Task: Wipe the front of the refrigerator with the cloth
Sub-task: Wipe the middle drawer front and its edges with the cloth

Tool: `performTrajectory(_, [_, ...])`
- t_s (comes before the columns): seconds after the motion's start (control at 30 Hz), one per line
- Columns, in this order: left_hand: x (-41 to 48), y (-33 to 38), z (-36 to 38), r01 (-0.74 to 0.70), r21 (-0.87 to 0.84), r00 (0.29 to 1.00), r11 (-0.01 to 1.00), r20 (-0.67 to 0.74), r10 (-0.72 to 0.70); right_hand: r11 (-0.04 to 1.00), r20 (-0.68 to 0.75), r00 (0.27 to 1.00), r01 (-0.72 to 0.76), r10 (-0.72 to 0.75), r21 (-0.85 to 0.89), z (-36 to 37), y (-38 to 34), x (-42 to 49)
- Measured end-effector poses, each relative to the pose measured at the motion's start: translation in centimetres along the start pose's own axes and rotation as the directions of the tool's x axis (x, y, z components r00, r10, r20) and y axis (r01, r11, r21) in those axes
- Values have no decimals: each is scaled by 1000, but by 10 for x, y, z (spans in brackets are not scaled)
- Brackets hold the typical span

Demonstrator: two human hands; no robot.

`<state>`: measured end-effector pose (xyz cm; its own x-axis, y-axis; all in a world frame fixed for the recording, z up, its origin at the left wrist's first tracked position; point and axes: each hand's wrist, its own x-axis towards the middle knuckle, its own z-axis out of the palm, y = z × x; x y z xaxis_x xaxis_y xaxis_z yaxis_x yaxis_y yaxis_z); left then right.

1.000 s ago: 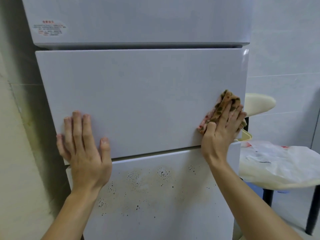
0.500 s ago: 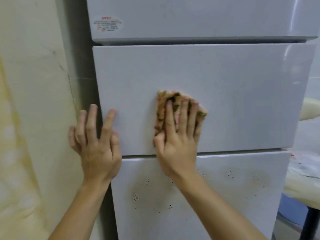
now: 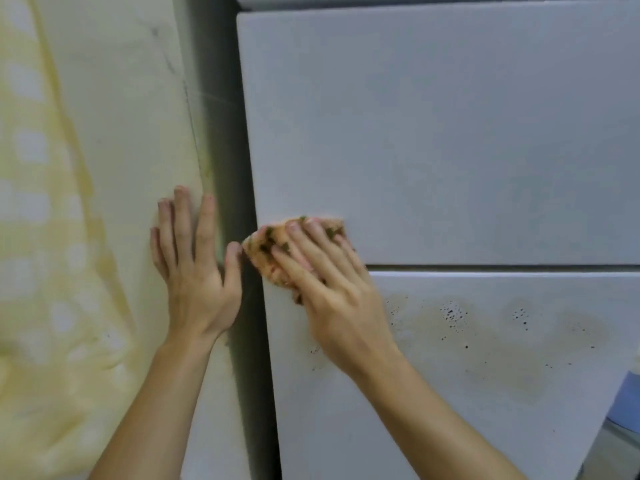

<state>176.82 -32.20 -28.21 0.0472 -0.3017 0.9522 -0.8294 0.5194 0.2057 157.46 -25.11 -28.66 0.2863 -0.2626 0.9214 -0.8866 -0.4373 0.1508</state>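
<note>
The white refrigerator (image 3: 450, 133) fills the right of the view, with a middle drawer front above a lower one. Dark specks and a brownish stain mark the lower front (image 3: 502, 327). My right hand (image 3: 329, 282) presses an orange cloth with green spots (image 3: 266, 244) flat against the bottom left corner of the middle drawer, fingers straight and spread. My left hand (image 3: 194, 268) lies flat with straight fingers on the wall just left of the refrigerator, its thumb close to the cloth.
A cream wall (image 3: 121, 133) with yellowish stains stands to the left, with a dark gap (image 3: 228, 133) between it and the refrigerator. A bit of a blue object (image 3: 627, 400) shows at the lower right edge.
My right hand slid the cloth left along the middle drawer, from its right edge to its bottom left corner. My left hand came off the drawer onto the wall. The view swung left.
</note>
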Motion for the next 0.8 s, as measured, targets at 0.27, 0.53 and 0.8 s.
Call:
performTrajectory(0.27, [-40,-4,12,82,-93,996,992,-16,-84,972,-103,967,-228,234,62,25,-25,-66])
performTrajectory(0.53, [-67,-26,25,1,-59,996,998,-88,-6,972,19,979,-199,203,-125,90,-50,-158])
performTrajectory(0.8, [-75,-30,24,-10,-43,998,999,-67,7,957,133,962,-211,240,-197,95,-58,-186])
